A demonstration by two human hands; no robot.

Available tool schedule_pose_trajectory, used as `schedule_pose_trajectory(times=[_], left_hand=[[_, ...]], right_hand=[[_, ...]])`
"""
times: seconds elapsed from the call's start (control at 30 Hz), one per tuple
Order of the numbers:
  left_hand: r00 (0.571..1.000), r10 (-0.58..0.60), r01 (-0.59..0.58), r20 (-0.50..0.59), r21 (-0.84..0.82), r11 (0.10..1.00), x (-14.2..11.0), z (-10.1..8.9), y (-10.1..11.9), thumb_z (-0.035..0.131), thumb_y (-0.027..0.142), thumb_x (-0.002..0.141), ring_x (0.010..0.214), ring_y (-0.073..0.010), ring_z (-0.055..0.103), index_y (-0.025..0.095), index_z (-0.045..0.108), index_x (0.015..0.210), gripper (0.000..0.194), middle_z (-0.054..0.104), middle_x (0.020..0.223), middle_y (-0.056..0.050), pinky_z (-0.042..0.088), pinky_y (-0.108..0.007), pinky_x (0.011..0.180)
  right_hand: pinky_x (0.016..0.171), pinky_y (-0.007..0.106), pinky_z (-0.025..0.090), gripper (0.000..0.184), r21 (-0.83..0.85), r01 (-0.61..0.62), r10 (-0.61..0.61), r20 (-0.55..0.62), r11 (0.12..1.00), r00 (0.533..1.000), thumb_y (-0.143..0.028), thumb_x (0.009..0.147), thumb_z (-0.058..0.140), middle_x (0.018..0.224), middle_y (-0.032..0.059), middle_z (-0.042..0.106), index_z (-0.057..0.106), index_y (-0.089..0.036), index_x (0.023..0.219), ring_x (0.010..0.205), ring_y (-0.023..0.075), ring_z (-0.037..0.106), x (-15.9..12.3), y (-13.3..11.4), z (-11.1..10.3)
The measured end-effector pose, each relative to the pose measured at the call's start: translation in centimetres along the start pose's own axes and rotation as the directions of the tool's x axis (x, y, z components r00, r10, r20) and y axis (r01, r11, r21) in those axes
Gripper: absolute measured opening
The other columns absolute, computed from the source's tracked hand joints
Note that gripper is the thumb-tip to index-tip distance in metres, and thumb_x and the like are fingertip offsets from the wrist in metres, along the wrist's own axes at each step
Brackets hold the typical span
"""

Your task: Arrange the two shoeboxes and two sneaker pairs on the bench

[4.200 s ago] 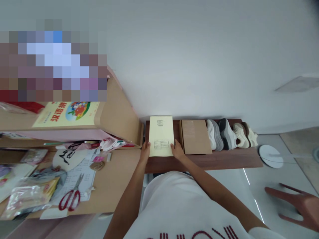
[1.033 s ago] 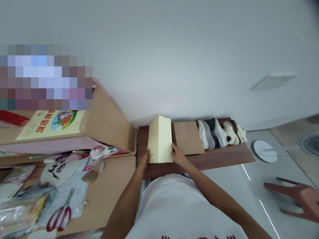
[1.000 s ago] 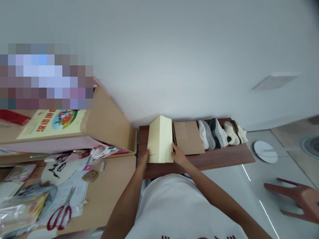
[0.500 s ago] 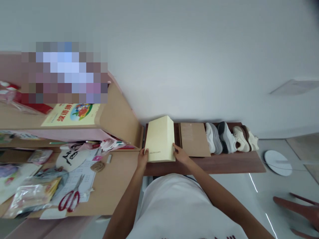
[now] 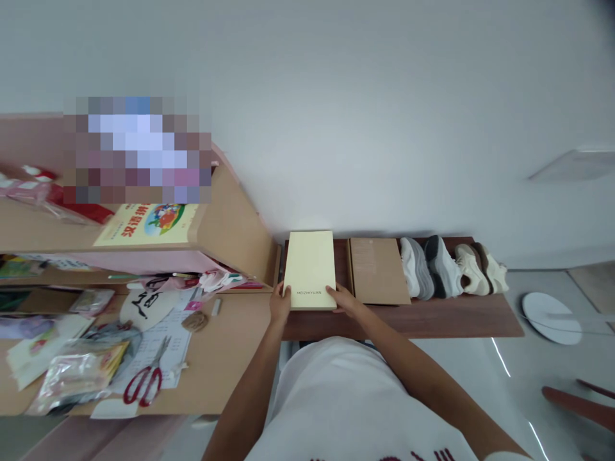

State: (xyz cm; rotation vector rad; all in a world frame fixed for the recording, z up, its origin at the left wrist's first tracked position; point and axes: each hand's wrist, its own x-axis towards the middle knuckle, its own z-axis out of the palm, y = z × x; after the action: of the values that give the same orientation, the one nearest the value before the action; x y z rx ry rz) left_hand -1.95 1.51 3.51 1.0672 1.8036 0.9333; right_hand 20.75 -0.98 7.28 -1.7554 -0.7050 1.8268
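Note:
A pale yellow box [image 5: 310,266] marked MEIZHIYUAN is between my hands, its lid facing up, at the left end of a dark wooden bench [image 5: 408,320]. My left hand [image 5: 280,302] grips its near left corner, thumb on the side edge. On the near right corner, my right hand [image 5: 344,299] has its thumb over the lid and its fingers at the side. I cannot tell whether the box touches the bench. Just to the right lies a brown cardboard box [image 5: 379,271].
Sneakers [image 5: 441,266] stand in a row farther right on the bench, against the wall. On the left, a desk [image 5: 235,346] holds red-handled scissors [image 5: 148,378], papers and plastic packets. A shelf with a booklet [image 5: 154,223] rises behind. A white round base [image 5: 551,318] stands on the floor.
The yellow box was tilted with its right side showing; now it lies flatter and straighter. My right thumb has come onto the lid. The view has shifted slightly.

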Motion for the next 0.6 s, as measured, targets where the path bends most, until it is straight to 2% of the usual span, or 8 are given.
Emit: schedule_pose_trajectory(times=[0.17, 0.33, 0.4, 0.5, 0.6], left_hand=[[0.999, -0.037, 0.036, 0.027, 0.032, 0.999, -0.5, -0.2, -0.2, 0.059, 0.034, 0.091, 0.121, -0.0247, 0.064, 0.017, 0.065, 0.124, 0.037, 0.069, 0.127, -0.013, 0.048, -0.038, 0.105], [0.996, -0.078, 0.079, 0.034, -0.011, 0.997, -0.9, -0.4, 0.3, 0.057, 0.033, 0.093, 0.118, -0.0244, 0.066, 0.017, 0.066, 0.123, 0.035, 0.070, 0.128, -0.013, 0.049, -0.037, 0.105], [0.995, -0.085, 0.085, 0.055, -0.001, 0.996, -0.8, -0.5, 0.7, 0.055, 0.031, 0.093, 0.118, -0.0248, 0.065, 0.017, 0.065, 0.124, 0.036, 0.069, 0.128, -0.014, 0.049, -0.037, 0.105], [0.996, -0.080, 0.076, 0.046, 0.097, 0.992, -0.7, -0.8, 1.7, 0.054, 0.029, 0.093, 0.124, -0.0270, 0.061, 0.015, 0.063, 0.125, 0.037, 0.067, 0.129, -0.016, 0.046, -0.039, 0.108], [0.995, 0.080, -0.067, -0.051, 0.219, 0.973, -1.2, -0.5, 3.6, 0.056, 0.031, 0.091, 0.136, -0.0288, 0.051, 0.013, 0.058, 0.131, 0.044, 0.059, 0.139, -0.018, 0.035, -0.042, 0.117]], right_hand=[[0.087, 0.053, 0.055, 0.045, -0.052, 0.017, -0.019, -0.030, 0.998, 0.999, -0.044, 0.097, 0.052, 0.125, 0.0130, 0.069, 0.049, -0.026, 0.138, 0.107, 0.0248, 0.068, 0.7, 1.7, 0.6], [0.086, 0.048, 0.057, 0.047, -0.187, 0.065, -0.070, -0.021, 0.980, 0.997, -0.041, 0.101, 0.043, 0.128, 0.0126, 0.068, 0.044, -0.023, 0.144, 0.110, 0.0241, 0.068, 1.3, 1.7, 0.6], [0.092, 0.047, 0.055, 0.048, -0.260, 0.141, -0.156, -0.035, 0.955, 0.987, -0.043, 0.099, 0.047, 0.127, 0.0124, 0.068, 0.049, -0.022, 0.142, 0.114, 0.0247, 0.066, 1.4, 1.4, 0.6], [0.108, 0.045, 0.045, 0.049, -0.378, 0.256, -0.314, -0.097, 0.890, 0.945, -0.039, 0.093, 0.058, 0.133, 0.0140, 0.066, 0.056, -0.019, 0.138, 0.126, 0.0255, 0.060, 0.8, 0.9, 0.0], [0.110, 0.042, 0.045, 0.051, -0.381, 0.362, -0.438, -0.136, 0.851, 0.888, -0.035, 0.091, 0.058, 0.142, 0.0155, 0.059, 0.056, -0.018, 0.139, 0.125, 0.0247, 0.061, -0.6, 0.5, -2.4]])
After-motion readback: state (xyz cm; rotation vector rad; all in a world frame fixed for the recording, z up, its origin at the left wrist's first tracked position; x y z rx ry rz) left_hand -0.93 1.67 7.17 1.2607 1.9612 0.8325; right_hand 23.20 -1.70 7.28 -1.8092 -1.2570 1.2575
